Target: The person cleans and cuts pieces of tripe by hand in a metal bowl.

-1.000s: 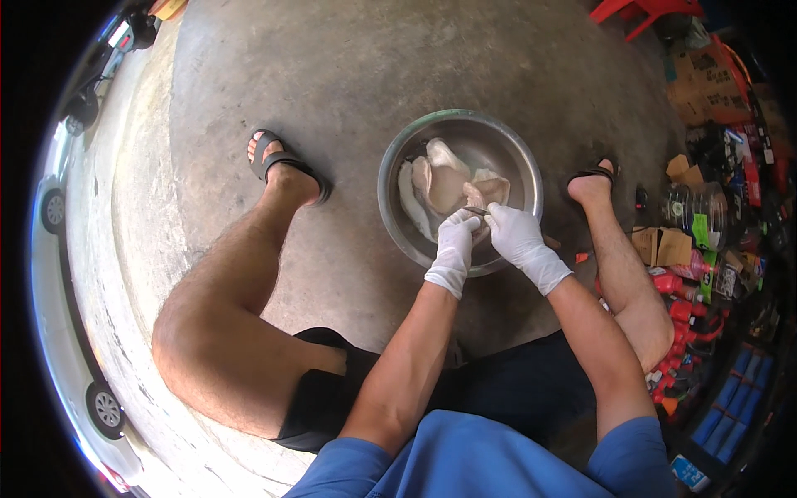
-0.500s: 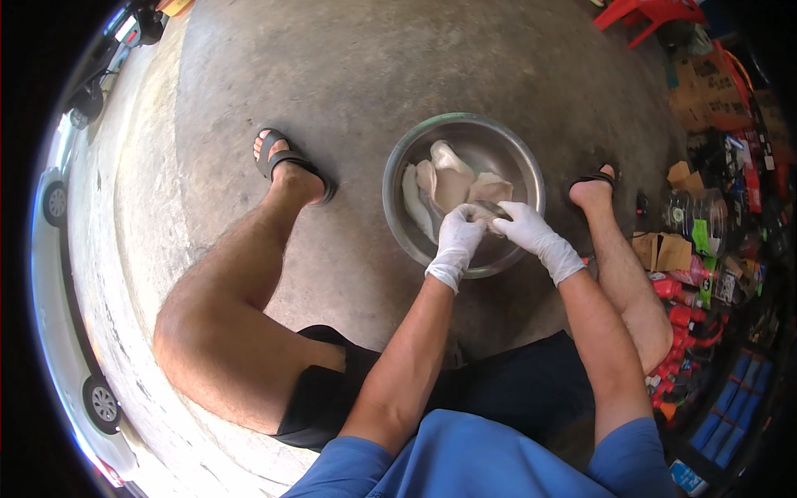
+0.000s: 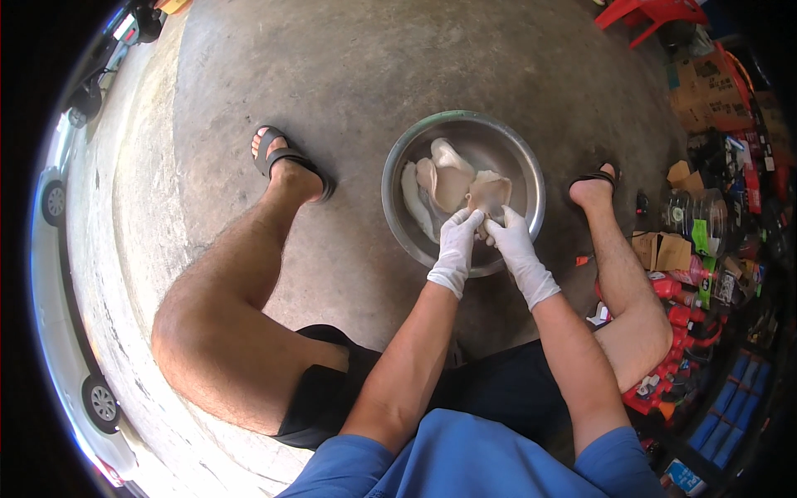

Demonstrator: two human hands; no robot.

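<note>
Two gloved hands | left hand (image 3: 456,249) and right hand (image 3: 515,245) pinch pale piece (image 3: 488,195) | centre frame, over metal bowl (image 3: 531,178) | keep both grips close, work low inside

One metal bowl (image 3: 398,207); two white-gloved hands (image 3: 457,245) (image 3: 516,245); two black sandals (image 3: 278,158) (image 3: 594,177); one red stool (image 3: 652,15).

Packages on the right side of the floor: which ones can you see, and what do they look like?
Cardboard boxes: brown, opened, beside the right foot.
Red bottles: a cluster just below those boxes.
Blue packs: stacked at lower right.
Cardboard cartons: brown with red, upper right.
</note>
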